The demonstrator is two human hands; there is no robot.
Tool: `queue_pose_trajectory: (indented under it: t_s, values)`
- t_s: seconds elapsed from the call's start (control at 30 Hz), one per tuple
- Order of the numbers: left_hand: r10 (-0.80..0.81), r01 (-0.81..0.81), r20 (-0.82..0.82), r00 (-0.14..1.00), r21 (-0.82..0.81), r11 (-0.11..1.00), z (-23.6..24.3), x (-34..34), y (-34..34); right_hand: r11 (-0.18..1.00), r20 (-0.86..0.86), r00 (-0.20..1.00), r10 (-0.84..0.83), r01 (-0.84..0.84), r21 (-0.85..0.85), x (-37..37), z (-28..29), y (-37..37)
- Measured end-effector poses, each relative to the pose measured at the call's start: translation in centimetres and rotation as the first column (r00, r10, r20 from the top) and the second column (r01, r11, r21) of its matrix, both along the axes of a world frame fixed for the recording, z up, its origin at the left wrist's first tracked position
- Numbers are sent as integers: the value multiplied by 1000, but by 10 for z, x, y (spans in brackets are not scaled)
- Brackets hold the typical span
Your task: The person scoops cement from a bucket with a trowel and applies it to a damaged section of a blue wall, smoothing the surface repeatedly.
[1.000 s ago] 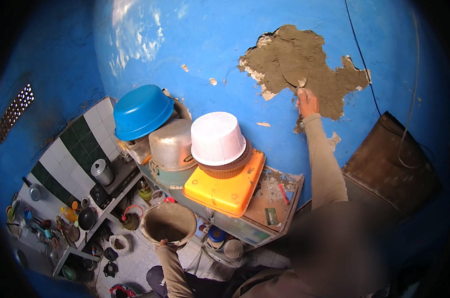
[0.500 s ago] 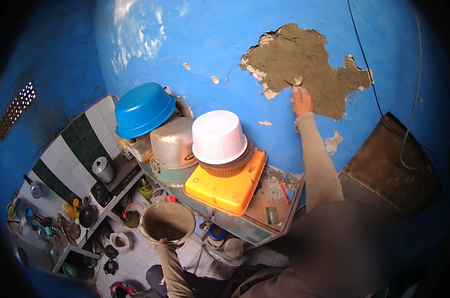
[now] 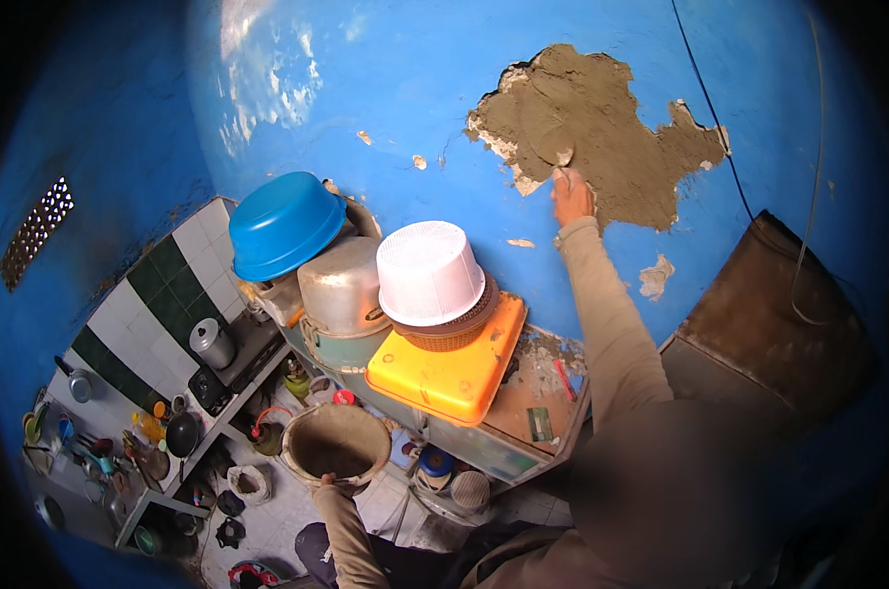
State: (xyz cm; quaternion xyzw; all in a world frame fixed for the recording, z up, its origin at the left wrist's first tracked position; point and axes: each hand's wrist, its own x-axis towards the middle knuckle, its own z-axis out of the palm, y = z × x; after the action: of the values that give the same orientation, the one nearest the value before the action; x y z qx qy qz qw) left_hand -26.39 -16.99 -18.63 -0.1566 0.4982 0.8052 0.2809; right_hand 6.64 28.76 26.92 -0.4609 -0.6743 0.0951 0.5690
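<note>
My right hand grips a small trowel pressed on a rough patch of grey-brown mortar in the blue wall. The patch has jagged edges with pale, chipped plaster along them. My left hand holds the front rim of a round, dirty bucket below the cabinet's front. What is inside the bucket is shadowed and hard to make out.
A cabinet bears a yellow tray, pots, a white basket and a blue basin. At left, a kitchen counter holds cookware. Cables hang at right by a brown board. A blurred shape fills the lower right.
My right hand and the trowel have moved left across the mortar, by small steps over the last second. My left hand still holds the bucket in much the same place.
</note>
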Motion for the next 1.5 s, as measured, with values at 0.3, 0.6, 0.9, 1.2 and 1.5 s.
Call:
queue_pose_trajectory:
  t_s: [0.3, 0.6, 0.9, 1.2, 1.5]
  values:
    - [-166, 166, 12, 986, 42, 985, 16, 4, -12, 996, -613, 785, 87, -77, 43, 85, -28, -86]
    - [-132, 154, -390, 911, 27, 988, 124, 63, -54, 849, -411, 826, 385, -492, -195, 82, -89, -223]
    - [-55, 30, -386, 921, -69, 997, 204, 119, -68, 695, 342, 605, 719, -618, -367, 8, -118, -281]
    - [-165, 107, -456, 875, -150, 983, 248, 145, -55, 752, 800, 292, 524, -600, -273, -58, -99, -291]
    - [-102, 66, -470, 877, -93, 993, 243, 157, -51, 785, 929, 234, 286, -613, -87, -134, -182, -311]
